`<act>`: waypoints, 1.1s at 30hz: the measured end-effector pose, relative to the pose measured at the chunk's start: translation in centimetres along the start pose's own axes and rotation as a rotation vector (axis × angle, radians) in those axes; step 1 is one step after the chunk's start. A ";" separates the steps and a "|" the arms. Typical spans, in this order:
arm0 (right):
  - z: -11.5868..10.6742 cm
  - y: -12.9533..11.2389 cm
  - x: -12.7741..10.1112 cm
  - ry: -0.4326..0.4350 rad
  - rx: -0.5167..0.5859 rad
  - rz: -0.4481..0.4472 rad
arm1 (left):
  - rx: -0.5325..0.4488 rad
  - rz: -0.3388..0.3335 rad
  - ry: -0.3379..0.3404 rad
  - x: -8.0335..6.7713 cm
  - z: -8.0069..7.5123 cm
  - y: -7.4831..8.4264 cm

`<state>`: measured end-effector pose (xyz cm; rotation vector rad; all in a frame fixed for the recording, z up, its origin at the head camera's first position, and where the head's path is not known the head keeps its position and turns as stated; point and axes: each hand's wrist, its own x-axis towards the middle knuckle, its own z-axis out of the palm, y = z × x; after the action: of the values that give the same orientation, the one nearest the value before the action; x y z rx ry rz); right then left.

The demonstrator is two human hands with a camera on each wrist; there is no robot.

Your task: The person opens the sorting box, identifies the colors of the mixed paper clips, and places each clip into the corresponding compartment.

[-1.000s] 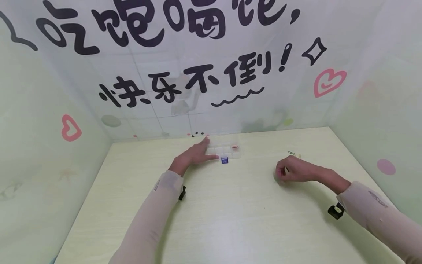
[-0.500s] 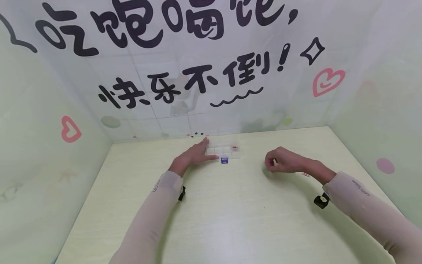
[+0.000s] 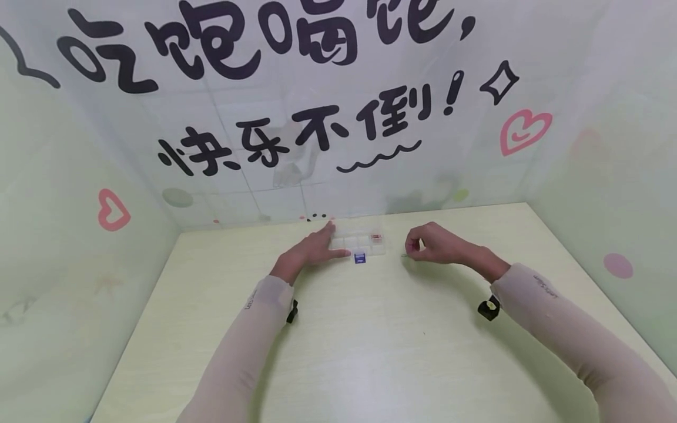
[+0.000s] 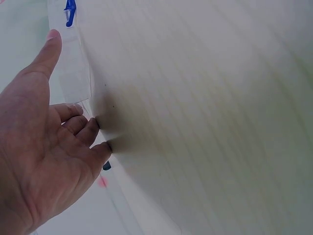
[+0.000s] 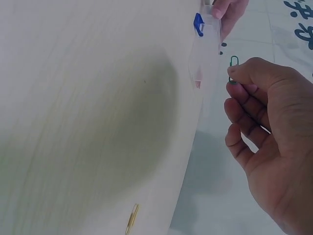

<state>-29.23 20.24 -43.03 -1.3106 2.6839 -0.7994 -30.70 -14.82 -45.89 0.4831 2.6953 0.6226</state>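
A clear plastic compartment box (image 3: 378, 249) stands near the back wall, with a blue latch (image 3: 360, 258) at its front. Red paper clips (image 3: 376, 237) lie in its right rear compartment. My left hand (image 3: 317, 245) rests against the box's left side, thumb stretched along the front and fingers spread toward the back. In the left wrist view its fingertips touch the table and the box's end. My right hand (image 3: 436, 243) is just right of the box, above the table. Between thumb and index finger it pinches a green paper clip (image 5: 234, 68).
A gold paper clip (image 5: 132, 219) lies on the table in the right wrist view; my right arm hides that area in the head view. The pale wooden table (image 3: 338, 346) is bounded by a printed back wall (image 3: 264, 194) and side walls.
My right hand has moved left and back toward the box, bringing the green paper clip with it. My left hand and the box have stayed in place.
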 end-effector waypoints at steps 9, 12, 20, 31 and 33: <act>1.0 -0.1 2.5 0.019 -0.001 0.078 | 0.014 -0.002 0.004 0.0 0.1 -0.1; 1.3 -0.3 3.3 0.030 -0.015 0.091 | 0.008 -0.002 0.003 0.0 0.1 -0.1; 2.1 -0.2 4.7 0.087 -0.033 0.093 | -0.013 0.007 0.006 0.0 0.0 0.0; 3.0 0.3 6.1 0.110 -0.044 0.119 | -0.019 0.001 0.014 0.2 0.2 -0.2; 3.2 0.3 6.2 0.113 -0.051 0.116 | -0.022 0.003 0.016 0.1 0.1 -0.1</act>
<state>-32.62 14.40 -44.85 -1.1399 2.8547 -0.8203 -30.79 -14.82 -46.09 0.4779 2.6997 0.6590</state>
